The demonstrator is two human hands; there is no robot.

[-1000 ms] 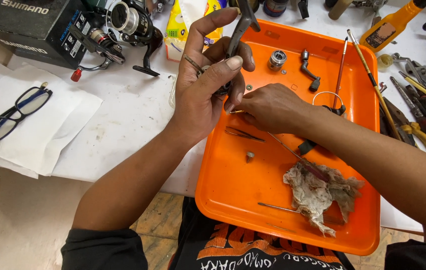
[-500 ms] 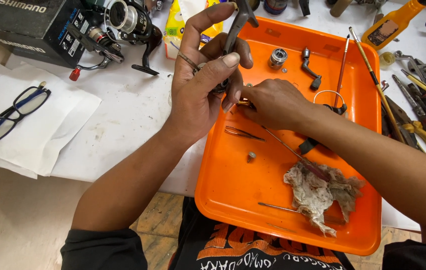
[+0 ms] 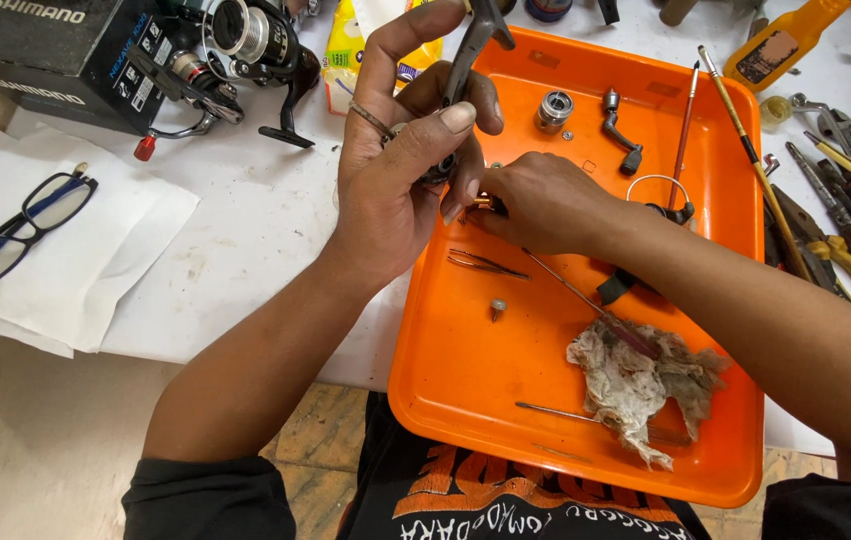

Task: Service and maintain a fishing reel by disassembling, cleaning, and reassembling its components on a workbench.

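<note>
From the head view, little has shifted over the last second: both hands have drifted slightly toward the far rim of the orange tray (image 3: 426, 400) and closer together, and the things lying in the tray have stayed where they were, so the work reads as fine, continuing fiddling at one spot rather than a new step. The left hand (image 3: 396, 170) is closed around a dark metal reel part (image 3: 471, 45), whose stem sticks up past the fingers; the thumb presses across the front of it and the fingers curl behind, holding it just above the tray's left edge. The right hand (image 3: 541, 200) is curled nearly shut, fingertips pinched on a small brass-coloured piece (image 3: 484, 203) right against the held part; whether it turns or only steadies that piece I cannot tell. Below the hands, in the tray, lie tweezers (image 3: 486, 264), a small screw (image 3: 497, 308), a thin pick (image 3: 586, 300) and a dirty rag (image 3: 641, 385); a spool-like metal piece (image 3: 554, 110) and a crank arm (image 3: 621, 135) sit farther up. On the white counter (image 3: 246, 250) to the left rest eyeglasses (image 3: 16, 235) on paper and a fishing reel (image 3: 236, 45); pliers (image 3: 846, 260) lie to the right.
</note>
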